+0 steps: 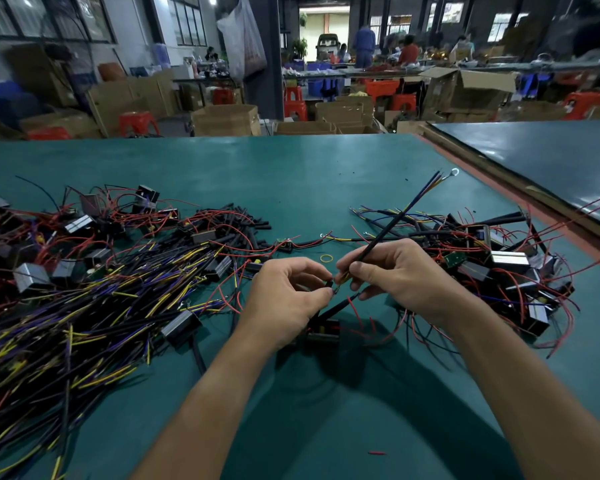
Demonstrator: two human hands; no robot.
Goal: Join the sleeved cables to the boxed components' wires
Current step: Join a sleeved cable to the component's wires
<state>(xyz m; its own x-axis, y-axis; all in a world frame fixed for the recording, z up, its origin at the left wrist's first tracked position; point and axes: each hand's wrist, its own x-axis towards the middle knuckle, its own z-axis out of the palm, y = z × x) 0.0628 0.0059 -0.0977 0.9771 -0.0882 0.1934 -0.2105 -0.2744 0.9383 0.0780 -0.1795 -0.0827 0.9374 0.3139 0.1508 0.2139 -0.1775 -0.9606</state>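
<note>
My right hand (392, 271) pinches a black sleeved cable (400, 216) that slants up and away; its far end shows coloured wires and a ring terminal (453, 172). My left hand (284, 296) pinches a small dark wire end close to the right fingertips. Just below the hands a black boxed component (323, 330) with red wires lies on the green table (291, 178). The point where the two wire ends meet is too small to make out.
A big heap of black sleeved cables with yellow and purple wires (84, 306) fills the left. Boxed components with red wires (506, 265) are piled at the right. A yellow rubber band (326, 258) lies beyond the hands. A second table (551, 157) stands at the right.
</note>
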